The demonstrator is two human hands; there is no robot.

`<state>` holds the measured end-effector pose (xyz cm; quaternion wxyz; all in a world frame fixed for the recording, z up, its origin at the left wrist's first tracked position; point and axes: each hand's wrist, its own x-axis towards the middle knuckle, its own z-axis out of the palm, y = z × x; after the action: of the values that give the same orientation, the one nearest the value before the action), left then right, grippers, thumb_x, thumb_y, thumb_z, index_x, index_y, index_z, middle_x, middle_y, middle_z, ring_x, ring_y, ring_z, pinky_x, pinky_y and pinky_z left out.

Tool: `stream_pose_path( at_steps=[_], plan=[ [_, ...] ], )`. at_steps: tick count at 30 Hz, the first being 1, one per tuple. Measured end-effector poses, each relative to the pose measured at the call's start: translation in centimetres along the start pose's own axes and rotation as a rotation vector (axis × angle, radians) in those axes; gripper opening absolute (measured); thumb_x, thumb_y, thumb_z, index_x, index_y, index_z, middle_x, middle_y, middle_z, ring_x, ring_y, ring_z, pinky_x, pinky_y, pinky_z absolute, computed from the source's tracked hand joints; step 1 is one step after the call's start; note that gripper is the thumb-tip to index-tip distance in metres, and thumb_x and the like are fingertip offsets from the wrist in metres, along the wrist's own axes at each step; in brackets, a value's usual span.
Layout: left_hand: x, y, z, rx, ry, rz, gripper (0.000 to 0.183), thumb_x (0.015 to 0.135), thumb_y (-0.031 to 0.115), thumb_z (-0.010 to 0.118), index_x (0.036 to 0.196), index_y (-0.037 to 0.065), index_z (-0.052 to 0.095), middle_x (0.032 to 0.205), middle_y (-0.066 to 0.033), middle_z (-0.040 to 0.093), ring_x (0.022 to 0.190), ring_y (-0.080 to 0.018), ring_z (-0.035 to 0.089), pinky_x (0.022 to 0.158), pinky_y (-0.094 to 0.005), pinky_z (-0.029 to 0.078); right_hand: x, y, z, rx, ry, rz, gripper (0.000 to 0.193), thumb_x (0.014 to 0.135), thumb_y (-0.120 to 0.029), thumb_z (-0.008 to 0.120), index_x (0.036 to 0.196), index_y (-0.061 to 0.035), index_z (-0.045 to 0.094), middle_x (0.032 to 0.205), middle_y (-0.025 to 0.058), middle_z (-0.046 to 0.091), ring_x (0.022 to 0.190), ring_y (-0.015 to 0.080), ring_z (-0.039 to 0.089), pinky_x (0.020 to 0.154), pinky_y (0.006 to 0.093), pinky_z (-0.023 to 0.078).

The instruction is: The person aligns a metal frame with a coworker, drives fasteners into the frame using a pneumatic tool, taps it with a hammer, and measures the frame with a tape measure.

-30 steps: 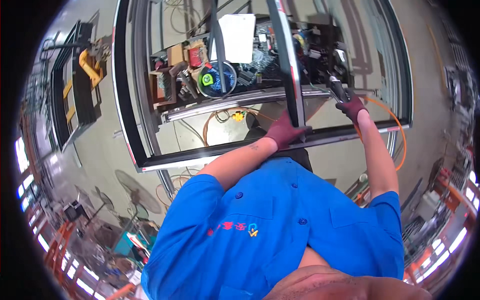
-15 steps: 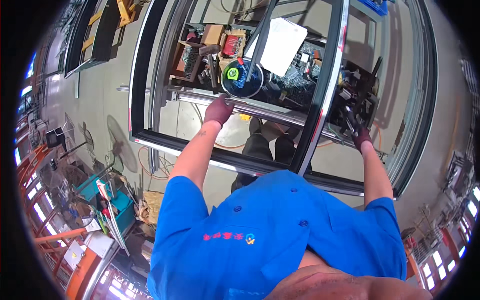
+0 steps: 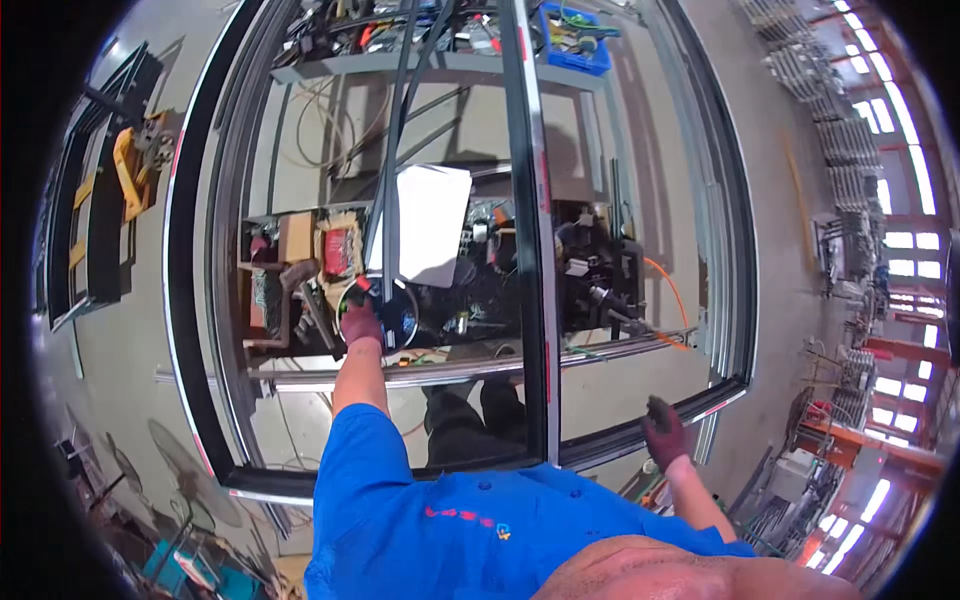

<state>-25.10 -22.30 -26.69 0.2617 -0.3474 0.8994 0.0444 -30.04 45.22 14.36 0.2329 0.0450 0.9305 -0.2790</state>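
Note:
My left hand (image 3: 361,324), in a dark red glove, reaches down into a round container (image 3: 416,318) in the parts tray. The container has a pale rim and shiny blue contents. A bit of green shows by the fingers, but the fingertips are hidden. My right hand (image 3: 664,436), gloved alike, hangs near the bottom rail of a large black-and-silver frame (image 3: 537,200), fingers apart and holding nothing. A dark hand tool (image 3: 612,303) lies in the right part of the tray. Left of the container rests a hammer (image 3: 297,274).
White sheets (image 3: 432,225) lie over the tray, crossed by dark bars (image 3: 393,150). A brown carton (image 3: 295,236) and a red packet (image 3: 339,250) sit at its left. Farther off stands a blue basket (image 3: 577,62) with tools. An orange hose (image 3: 673,295) curves at right.
My left hand has moved from the silver rail into the container. My right hand has left the dark tool and drawn back toward me. The view has shifted, showing more of the far side.

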Motion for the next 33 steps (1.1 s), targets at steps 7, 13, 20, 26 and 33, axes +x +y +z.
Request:
stream_pose_path(
  at_steps=[7, 13, 20, 26, 33],
  plan=[
    [0.0, 0.1, -1.9, -0.113, 0.038, 0.069, 0.032, 0.115, 0.021, 0.055, 0.144, 0.018, 0.066, 0.138, -0.0203, 0.065, 0.107, -0.0409, 0.079, 0.089, -0.0523, 0.066, -4.8, -3.2, 2.6, -0.011, 0.040, -0.081, 0.053, 0.099, -0.013, 0.080, 0.148, -0.0019, 0.066, 0.134, 0.0181, 0.076, 0.121, 0.0280, 0.075, 0.108, 0.0400, 0.058],
    [-8.0, -1.5, -12.4, -0.376, -0.036, -0.074, 0.069, 0.098, 0.033, 0.076, 0.161, 0.014, 0.055, 0.145, -0.0294, 0.068, 0.128, -0.0460, 0.073, 0.110, -0.0545, 0.059, -2.6, -14.5, 3.2, 0.082, -0.014, -0.230, 0.053, 0.097, -0.010, 0.081, 0.147, -0.0020, 0.067, 0.134, 0.0182, 0.076, 0.124, 0.0291, 0.074, 0.109, 0.0408, 0.058],
    [-23.4, -8.1, -21.1, -1.045, -0.160, 0.392, 0.051, 0.105, 0.029, 0.074, 0.154, 0.015, 0.064, 0.137, -0.0160, 0.078, 0.125, -0.0350, 0.075, 0.108, -0.0456, 0.058, 0.1, -26.7, 9.3, 0.152, -0.377, -0.642, 0.056, 0.100, -0.019, 0.082, 0.151, -0.0016, 0.065, 0.142, 0.0186, 0.072, 0.136, 0.0313, 0.069, 0.116, 0.0419, 0.054],
    [-38.6, -5.8, -30.4, -1.444, -0.412, 0.796, 0.074, 0.089, -0.003, 0.072, 0.159, 0.014, 0.060, 0.141, -0.0143, 0.075, 0.125, -0.0268, 0.072, 0.112, -0.0419, 0.056, -3.1, -34.6, 16.5, 0.705, -1.161, -0.159, 0.060, 0.113, -0.032, 0.072, 0.163, -0.0043, 0.054, 0.156, 0.0132, 0.062, 0.141, 0.0213, 0.061, 0.121, 0.0390, 0.049],
    [-45.5, -5.4, -32.0, -1.324, -0.070, 0.537, 0.041, 0.099, 0.027, 0.076, 0.135, 0.010, 0.071, 0.129, -0.0182, 0.077, 0.118, -0.0346, 0.076, 0.105, -0.0429, 0.058, -3.8, -34.6, 19.0, 0.391, -1.429, -0.219, 0.059, 0.102, -0.035, 0.085, 0.151, -0.0088, 0.064, 0.126, 0.0042, 0.074, 0.107, 0.0154, 0.070, 0.091, 0.0353, 0.060]
  ],
)
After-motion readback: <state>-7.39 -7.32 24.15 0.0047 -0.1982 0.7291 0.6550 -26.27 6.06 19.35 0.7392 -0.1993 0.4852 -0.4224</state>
